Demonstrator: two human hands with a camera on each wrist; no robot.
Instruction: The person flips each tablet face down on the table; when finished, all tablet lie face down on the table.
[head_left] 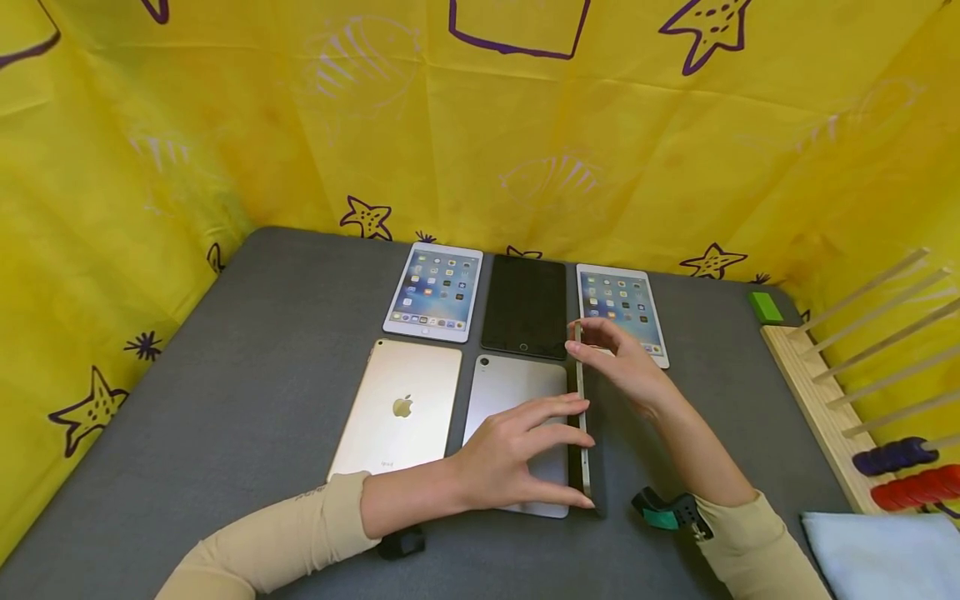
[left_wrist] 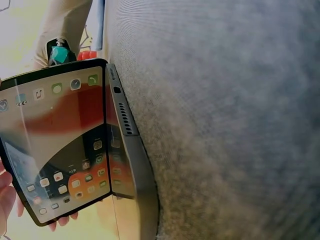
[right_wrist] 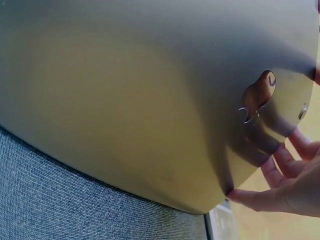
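Observation:
A tablet (head_left: 581, 417) stands on its long edge, held between both hands. My left hand (head_left: 517, 450) holds it with fingertips over the upper edge and the thumb at the near corner. At the far end my right hand (head_left: 626, 367) grips it between thumb and fingers. In the left wrist view its lit screen (left_wrist: 60, 145) faces left; the right wrist view shows its plain back with an apple logo (right_wrist: 259, 96). Under my left hand a silver tablet (head_left: 517, 392) lies back up. Beside that one is a gold tablet (head_left: 401, 406), also back up.
Along the back lie a white tablet (head_left: 435, 292) with a lit screen, a dark-screened tablet (head_left: 525, 304) and another white tablet (head_left: 637, 312). At right stands a wooden abacus (head_left: 810, 400) with a blue cloth (head_left: 885, 554) before it and a green block (head_left: 765, 308) behind.

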